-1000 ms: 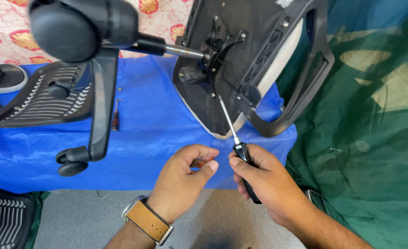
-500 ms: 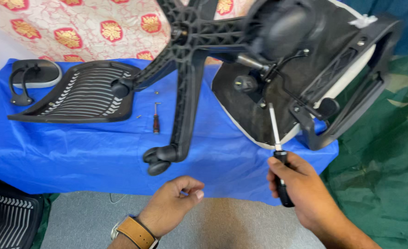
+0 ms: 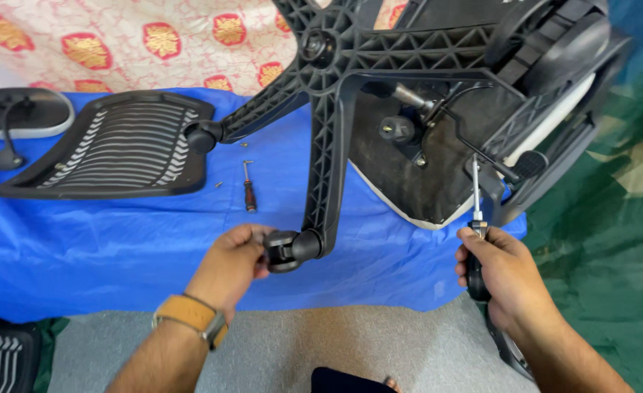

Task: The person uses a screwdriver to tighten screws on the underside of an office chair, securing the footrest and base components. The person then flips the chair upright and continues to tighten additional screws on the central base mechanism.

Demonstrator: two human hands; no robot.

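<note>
Chair base (image 3: 336, 138) is lying overturned on the blue-covered surface (image 3: 118, 240). I am seeing the left hand (image 3: 234, 266) gripping its caster wheel (image 3: 285, 249) at the near edge; the right hand (image 3: 507, 273) is clamping a screwdriver (image 3: 476, 233), tip up against the seat underside (image 3: 416, 175).

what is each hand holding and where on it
The right hand holds a screwdriver by its black handle. The left hand grips a caster wheel at the end of a chair base leg.
</note>
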